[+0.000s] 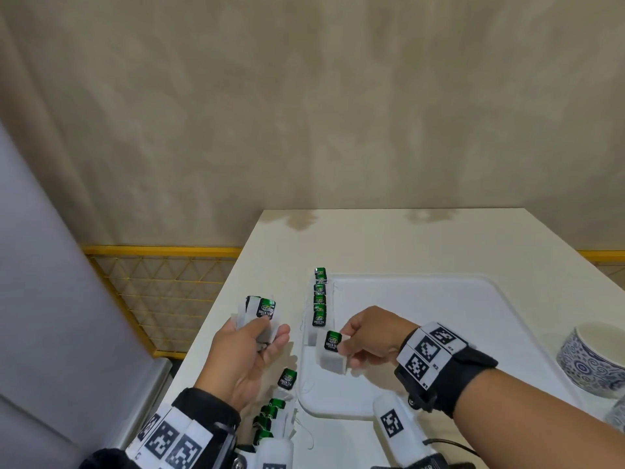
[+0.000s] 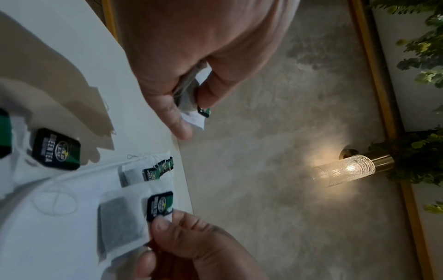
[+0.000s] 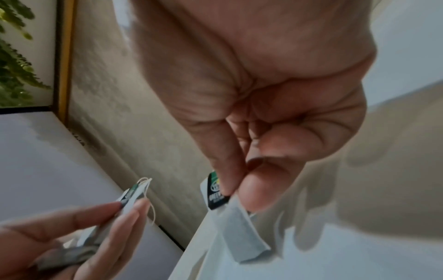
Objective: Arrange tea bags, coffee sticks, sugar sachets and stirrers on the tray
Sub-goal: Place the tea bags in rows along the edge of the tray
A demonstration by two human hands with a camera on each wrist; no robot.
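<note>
A white tray [image 1: 439, 299] lies on the white table. A row of green-tagged tea bags [image 1: 319, 299] overlaps along the tray's left edge. My right hand [image 1: 367, 336] pinches one tea bag [image 1: 333, 353] by its top, low over the tray's near-left corner, just below that row; the right wrist view shows thumb and forefinger on its green tag [image 3: 215, 191]. My left hand [image 1: 250, 346] holds a small stack of tea bags [image 1: 260, 311] above the table, left of the tray. More tea bags [image 1: 274, 411] lie on the table by the tray's near-left corner.
A blue-patterned white bowl [image 1: 592, 357] stands at the right edge of the tray. A yellow mesh rail [image 1: 162, 292] runs behind the table's left edge, and a beige wall backs the table. A lit wall lamp [image 2: 345, 170] shows in the left wrist view.
</note>
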